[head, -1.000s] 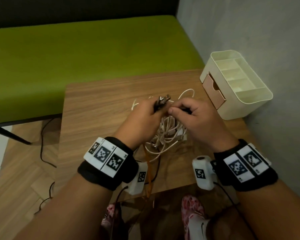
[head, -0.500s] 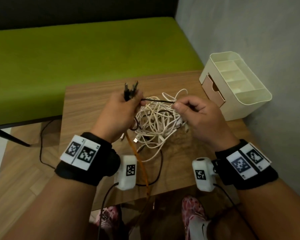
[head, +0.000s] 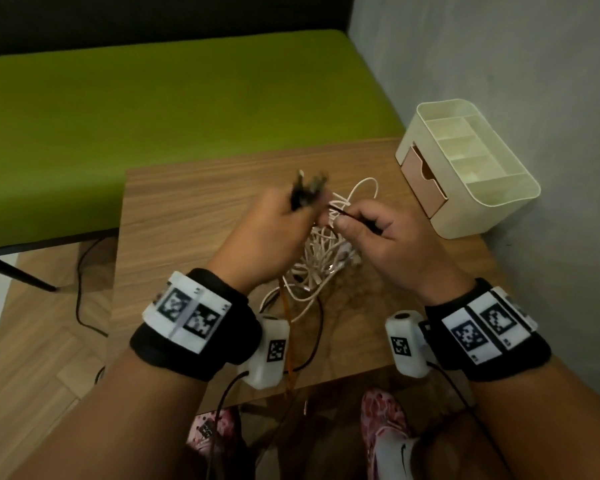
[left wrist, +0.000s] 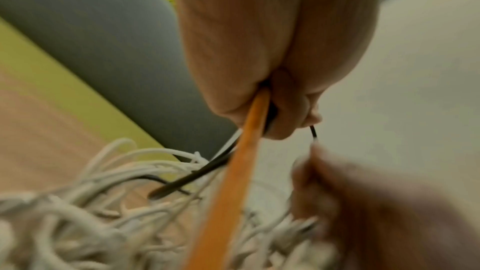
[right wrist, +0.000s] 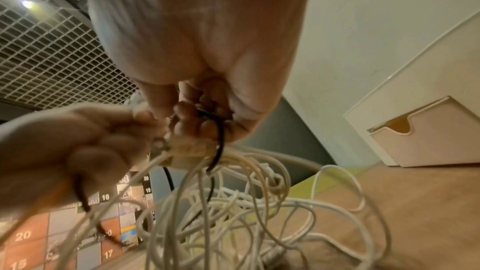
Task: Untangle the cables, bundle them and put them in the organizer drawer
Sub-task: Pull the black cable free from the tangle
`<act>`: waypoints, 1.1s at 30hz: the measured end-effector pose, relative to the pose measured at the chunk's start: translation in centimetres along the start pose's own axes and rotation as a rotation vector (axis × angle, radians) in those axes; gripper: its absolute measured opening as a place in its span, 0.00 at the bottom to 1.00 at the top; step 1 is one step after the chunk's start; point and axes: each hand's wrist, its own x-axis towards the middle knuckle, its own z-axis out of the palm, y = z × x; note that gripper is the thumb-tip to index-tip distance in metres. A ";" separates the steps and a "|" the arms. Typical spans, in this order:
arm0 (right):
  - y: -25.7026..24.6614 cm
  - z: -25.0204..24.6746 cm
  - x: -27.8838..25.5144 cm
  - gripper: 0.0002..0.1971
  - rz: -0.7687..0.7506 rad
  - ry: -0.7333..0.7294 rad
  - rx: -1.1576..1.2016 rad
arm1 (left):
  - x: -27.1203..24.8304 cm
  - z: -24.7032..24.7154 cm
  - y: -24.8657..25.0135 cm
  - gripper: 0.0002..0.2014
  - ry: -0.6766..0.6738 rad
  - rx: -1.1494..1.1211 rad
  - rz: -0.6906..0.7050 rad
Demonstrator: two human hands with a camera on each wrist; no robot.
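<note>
White cables (head: 321, 258) sit in a tangled heap on the wooden table (head: 187, 216), lifted partly between both hands. Left hand (head: 274, 237) fist-curled round a black cable (left wrist: 197, 174) and an orange cable (left wrist: 233, 171); dark plug ends (head: 309, 192) stick up out of the fist, blurred. Orange cable runs down from the fist toward the near table edge. Right hand (head: 385, 240) pinches a thin black strand (head: 343, 213) between thumb and forefinger, the strand stretched short across to the left hand. Right wrist view: right fingers (right wrist: 207, 128) curled on the black strand, white loops hanging just below. Both hands close together, nearly touching, above the heap.

Cream desk organizer (head: 465, 168) at the far right table corner, against the grey wall (head: 499, 57), well apart from the cables; its pink drawer (head: 426, 181) is slightly pulled out. Green bench (head: 153, 98) behind the table.
</note>
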 end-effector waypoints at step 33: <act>1.7 -0.2 0.5 0.10 0.125 -0.038 -0.136 | -0.4 -4.0 0.5 0.18 0.240 -0.438 -0.048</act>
